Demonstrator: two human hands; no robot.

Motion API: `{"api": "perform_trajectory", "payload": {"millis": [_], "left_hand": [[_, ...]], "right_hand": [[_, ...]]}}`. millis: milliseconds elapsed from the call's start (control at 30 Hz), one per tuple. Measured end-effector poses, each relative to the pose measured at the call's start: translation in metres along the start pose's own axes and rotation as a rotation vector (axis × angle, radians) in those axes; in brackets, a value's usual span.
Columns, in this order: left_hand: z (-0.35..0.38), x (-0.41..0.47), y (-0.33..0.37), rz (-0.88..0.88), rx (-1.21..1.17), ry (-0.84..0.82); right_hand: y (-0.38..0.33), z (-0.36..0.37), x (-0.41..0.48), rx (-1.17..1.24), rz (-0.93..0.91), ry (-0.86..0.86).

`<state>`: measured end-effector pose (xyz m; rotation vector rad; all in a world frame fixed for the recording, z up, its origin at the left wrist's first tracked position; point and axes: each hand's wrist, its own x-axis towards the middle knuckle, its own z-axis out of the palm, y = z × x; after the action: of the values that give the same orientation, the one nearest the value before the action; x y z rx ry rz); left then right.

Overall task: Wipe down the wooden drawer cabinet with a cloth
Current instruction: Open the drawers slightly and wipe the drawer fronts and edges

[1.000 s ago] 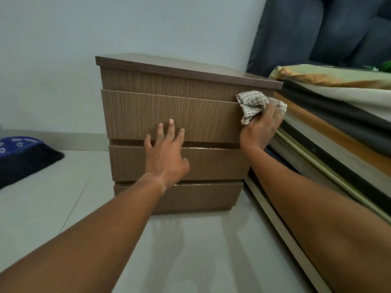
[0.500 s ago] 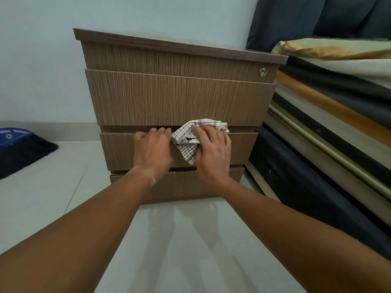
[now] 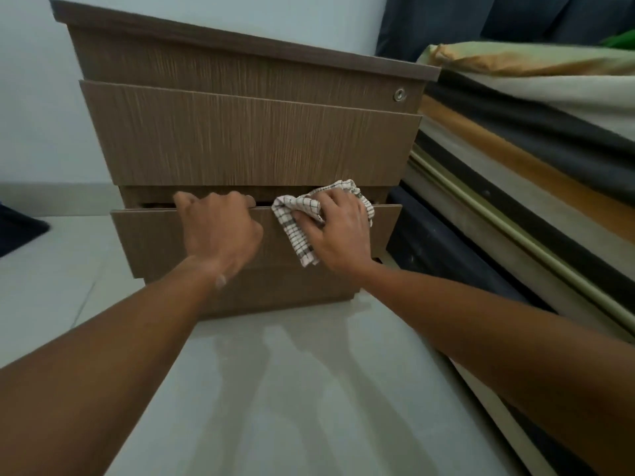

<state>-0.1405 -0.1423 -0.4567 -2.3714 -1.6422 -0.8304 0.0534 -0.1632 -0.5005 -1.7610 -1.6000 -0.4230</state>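
A brown wooden drawer cabinet (image 3: 240, 139) stands on the floor against the pale wall, with a round lock (image 3: 399, 94) at its upper right. Its middle drawer (image 3: 151, 235) is pulled out a little, leaving a dark gap above its top edge. My left hand (image 3: 220, 231) hooks its fingers over that top edge near the centre. Just to the right, my right hand (image 3: 338, 231) presses a white checked cloth (image 3: 299, 218) against the same drawer's top edge and front. Part of the cloth hangs down between my hands.
A bed with layered mattresses and bedding (image 3: 536, 139) runs along the cabinet's right side, close to it. Dark curtains (image 3: 481, 22) hang behind. A dark mat (image 3: 17, 228) lies on the pale tiled floor (image 3: 292, 389) at far left.
My right hand carried the cloth from the cabinet's upper right corner down to the middle drawer. My left hand moved to that drawer's top edge, and the drawer now sits pulled out slightly.
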Motion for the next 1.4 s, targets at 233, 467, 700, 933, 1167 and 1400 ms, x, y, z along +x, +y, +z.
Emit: {"api": "perform_trajectory", "payload": {"millis": [233, 467, 700, 933, 1167, 1400], "left_hand": [[0.002, 0.004, 0.019, 0.014, 0.071, 0.042], [0.004, 0.019, 0.018, 0.004, 0.112, 0.003], [0.003, 0.023, 0.015, 0.016, 0.039, -0.017], [0.004, 0.019, 0.014, 0.042, -0.034, 0.011], [0.005, 0.019, 0.016, 0.054, 0.001, 0.016], [0.002, 0.019, 0.015, 0.053, -0.014, 0.01]], "right_hand": [[0.076, -0.014, -0.016, -0.065, 0.091, 0.098], [0.064, -0.005, -0.018, 0.455, 0.618, 0.307], [0.051, 0.008, -0.01, 0.831, 1.24, 0.489], [0.05, 0.022, -0.042, 0.96, 1.342, 0.309], [0.02, 0.015, -0.019, 0.666, 0.891, 0.49], [-0.018, 0.032, -0.04, 0.235, 0.413, 0.116]]}}
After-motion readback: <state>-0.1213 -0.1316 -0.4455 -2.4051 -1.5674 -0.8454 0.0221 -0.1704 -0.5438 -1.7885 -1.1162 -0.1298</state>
